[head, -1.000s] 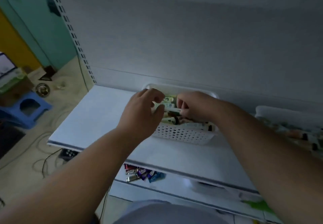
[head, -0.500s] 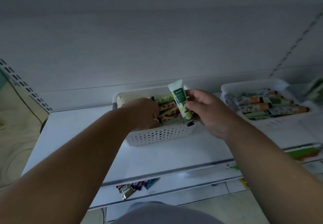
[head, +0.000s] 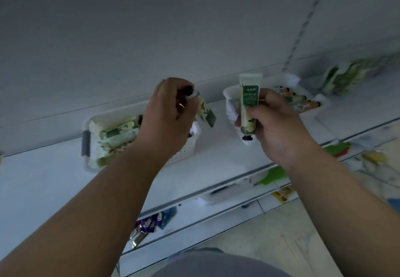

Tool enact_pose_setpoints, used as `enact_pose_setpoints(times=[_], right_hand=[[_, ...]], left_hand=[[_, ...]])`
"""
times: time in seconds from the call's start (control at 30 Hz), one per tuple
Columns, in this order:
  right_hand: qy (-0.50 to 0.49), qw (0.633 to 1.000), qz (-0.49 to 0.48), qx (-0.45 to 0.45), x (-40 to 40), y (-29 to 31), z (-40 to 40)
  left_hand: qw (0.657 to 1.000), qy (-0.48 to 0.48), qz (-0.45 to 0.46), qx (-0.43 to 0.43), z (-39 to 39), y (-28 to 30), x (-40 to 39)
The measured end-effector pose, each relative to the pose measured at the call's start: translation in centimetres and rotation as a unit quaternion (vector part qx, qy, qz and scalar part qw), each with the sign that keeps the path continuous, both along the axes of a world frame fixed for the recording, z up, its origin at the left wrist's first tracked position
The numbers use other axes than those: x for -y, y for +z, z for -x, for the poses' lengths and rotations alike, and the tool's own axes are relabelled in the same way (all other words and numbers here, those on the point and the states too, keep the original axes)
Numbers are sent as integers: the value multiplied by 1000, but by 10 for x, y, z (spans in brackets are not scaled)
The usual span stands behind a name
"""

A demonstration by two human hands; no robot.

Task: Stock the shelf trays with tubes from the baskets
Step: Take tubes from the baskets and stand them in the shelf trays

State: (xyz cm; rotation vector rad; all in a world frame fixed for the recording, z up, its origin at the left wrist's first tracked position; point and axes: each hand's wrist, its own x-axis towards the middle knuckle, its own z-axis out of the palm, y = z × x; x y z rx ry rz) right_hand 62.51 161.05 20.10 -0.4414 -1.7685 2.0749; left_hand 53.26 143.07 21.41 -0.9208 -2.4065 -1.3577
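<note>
While your left hand (head: 166,116) grips a tube (head: 206,112) above the left basket (head: 86,144), cap up and flat end tilted down to the right, your right hand (head: 275,125) holds a second tube (head: 249,101) upright, cap down, in front of the right basket (head: 229,95). Both baskets sit on the white shelf (head: 43,181), each with more tubes lying inside.
</note>
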Motion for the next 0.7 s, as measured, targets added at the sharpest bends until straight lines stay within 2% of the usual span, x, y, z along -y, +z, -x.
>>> enact_pose_setpoints(times=[0.07,0.13,0.23,0.37,0.5,0.7], right_hand=[[-39,999,-2,-17,-30,2,-29],[-74,997,-13,-20,-67,3,-62],[-108,993,-54,0,-123,6,-110],[-123,985,-110,40,-203,9,-164],[-134,976,-157,72,-272,10,-185],[-127,954,-250,102,-348,6,-158]], left_hand=[[991,-17,-59,121,-18,-9,-38],[962,-32,-133,236,-42,-18,-85],[892,-52,-230,386,-82,-30,-157],[794,-88,-261,543,-136,-39,-245],[728,-77,-272,625,-167,-37,-307],[704,-77,-282,647,-169,-50,-364]])
